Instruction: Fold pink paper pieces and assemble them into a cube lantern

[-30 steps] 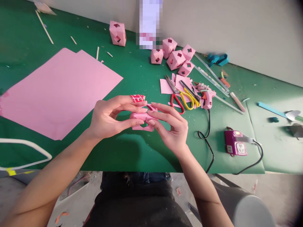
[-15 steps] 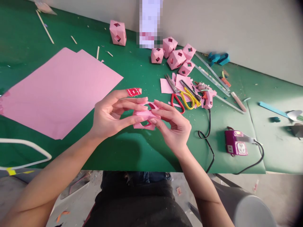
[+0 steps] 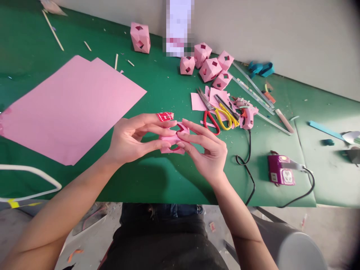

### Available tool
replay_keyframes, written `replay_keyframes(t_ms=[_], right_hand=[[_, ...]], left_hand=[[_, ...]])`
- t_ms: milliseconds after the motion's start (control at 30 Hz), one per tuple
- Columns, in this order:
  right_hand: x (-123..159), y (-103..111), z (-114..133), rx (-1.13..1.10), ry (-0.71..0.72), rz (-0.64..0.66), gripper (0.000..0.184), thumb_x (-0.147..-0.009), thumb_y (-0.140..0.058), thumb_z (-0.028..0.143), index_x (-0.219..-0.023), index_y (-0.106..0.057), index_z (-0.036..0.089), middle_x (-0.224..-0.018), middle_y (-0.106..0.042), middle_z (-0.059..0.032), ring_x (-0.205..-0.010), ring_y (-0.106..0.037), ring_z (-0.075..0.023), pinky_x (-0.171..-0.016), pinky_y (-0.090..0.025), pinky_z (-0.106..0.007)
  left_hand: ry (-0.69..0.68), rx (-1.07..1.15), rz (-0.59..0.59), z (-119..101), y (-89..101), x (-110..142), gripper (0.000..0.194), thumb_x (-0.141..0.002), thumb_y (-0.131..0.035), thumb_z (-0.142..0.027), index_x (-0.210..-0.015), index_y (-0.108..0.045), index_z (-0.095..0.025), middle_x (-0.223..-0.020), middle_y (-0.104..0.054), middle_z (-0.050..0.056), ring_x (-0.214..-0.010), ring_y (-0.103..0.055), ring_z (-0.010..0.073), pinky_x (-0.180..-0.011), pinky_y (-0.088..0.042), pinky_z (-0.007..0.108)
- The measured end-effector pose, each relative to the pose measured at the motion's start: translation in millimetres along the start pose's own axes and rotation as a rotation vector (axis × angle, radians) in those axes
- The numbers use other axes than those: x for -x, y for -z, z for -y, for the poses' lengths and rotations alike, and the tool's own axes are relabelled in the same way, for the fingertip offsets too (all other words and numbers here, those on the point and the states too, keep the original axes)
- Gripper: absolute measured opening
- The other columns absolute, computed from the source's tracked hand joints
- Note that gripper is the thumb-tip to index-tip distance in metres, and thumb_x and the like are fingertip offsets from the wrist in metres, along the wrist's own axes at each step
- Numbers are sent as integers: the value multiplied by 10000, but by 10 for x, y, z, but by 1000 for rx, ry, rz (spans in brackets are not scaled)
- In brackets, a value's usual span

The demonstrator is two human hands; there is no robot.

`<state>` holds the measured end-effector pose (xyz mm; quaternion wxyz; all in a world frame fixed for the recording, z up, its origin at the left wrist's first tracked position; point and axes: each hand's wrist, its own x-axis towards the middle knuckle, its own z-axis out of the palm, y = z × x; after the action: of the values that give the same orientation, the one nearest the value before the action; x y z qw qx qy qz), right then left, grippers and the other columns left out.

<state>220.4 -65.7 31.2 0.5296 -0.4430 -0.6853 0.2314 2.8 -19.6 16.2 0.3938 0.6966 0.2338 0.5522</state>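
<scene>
Between my two hands is a small pink paper box (image 3: 168, 138) with cut-out openings, raised above the green table (image 3: 135, 183). My left hand (image 3: 135, 137) pinches its left side between thumb and fingers; a red patterned wrap (image 3: 165, 116) covers one fingertip. From the right, my right hand (image 3: 206, 150) grips it with thumb below and fingers over the top. Fingertips hide much of the paper. Beyond the hands lie red-handled scissors (image 3: 209, 118), a yellow-handled tool (image 3: 225, 117) and a pink glue gun (image 3: 247, 115) on pink paper scraps (image 3: 197, 101).
Large pink sheets (image 3: 75, 112) lie at left. Several finished-looking pink paper boxes (image 3: 209, 69) cluster at the back, with another box (image 3: 140, 38) farther left. At right, a purple power socket (image 3: 281, 170) sits with a black cord (image 3: 249, 168) near it.
The index finger of my left hand with the red wrap has lowered toward the paper box. Both hands keep hold of the box, which has barely shifted.
</scene>
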Motion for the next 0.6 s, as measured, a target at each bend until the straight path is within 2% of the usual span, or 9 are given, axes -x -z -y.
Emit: replay_keyframes(t_ms=[67,133,233,300,400,467,600], right_hand=[[12,2,-2,-45,-11,12,167,-953,-818,262,-1081,-868,357,-1332,-817,6,-1163,-818,-241,-1058,-687,-421],[22,0,-7,-120,-60,38,216,-957,-820,329,-1169,-846,357,-1426,-771,-6,-1291,-764,-266,-1131,-648,-450],[36,-24,-25,-268,-220,72,535,-967,-775,527,-1471,-667,382,-1642,-600,-22,-1510,-596,-304,-1191,-601,-494],[46,-59,-47,-382,-321,105,639,-995,-700,606,-1579,-535,403,-1696,-536,-24,-1509,-596,-300,-1152,-627,-483],[64,-118,-94,-494,-417,162,641,-1039,-609,629,-1625,-461,415,-1684,-551,-32,-1339,-726,-267,-1015,-698,-436],[74,-144,-125,-491,-420,156,667,-1031,-609,647,-1637,-452,416,-1698,-536,-31,-1321,-736,-264,-981,-711,-425],[77,-147,-143,-367,-354,142,580,-1030,-591,669,-1536,-618,386,-1671,-567,-12,-1510,-598,-284,-1078,-673,-457]], left_hand=[[-30,-18,25,3,-1,-5,713,-720,-985,-79,-1337,-761,-355,-1075,-872,-37,-1202,-802,247,-1116,-672,369],[-48,-21,24,-15,-19,-11,725,-719,-988,-86,-1355,-752,-342,-1107,-869,-31,-1202,-802,235,-1111,-672,345],[-34,-26,-65,-58,-61,-16,721,-740,-988,-126,-1376,-723,-339,-1090,-871,-37,-1164,-818,246,-1104,-675,395],[-29,-47,-123,-74,-80,-12,693,-749,-991,-164,-1360,-716,-338,-1043,-873,-44,-1135,-827,260,-1104,-673,438],[-44,-76,-118,-70,-81,-4,688,-735,-1006,-202,-1345,-712,-327,-1027,-873,-39,-1127,-829,275,-1103,-673,457],[-46,-79,-101,-63,-74,-2,704,-724,-1009,-189,-1347,-711,-327,-1023,-874,-37,-1128,-829,276,-1101,-674,451],[-16,-79,-86,-63,-65,-3,702,-740,-996,-181,-1361,-716,-353,-1028,-875,-39,-1138,-826,272,-1084,-684,437]])
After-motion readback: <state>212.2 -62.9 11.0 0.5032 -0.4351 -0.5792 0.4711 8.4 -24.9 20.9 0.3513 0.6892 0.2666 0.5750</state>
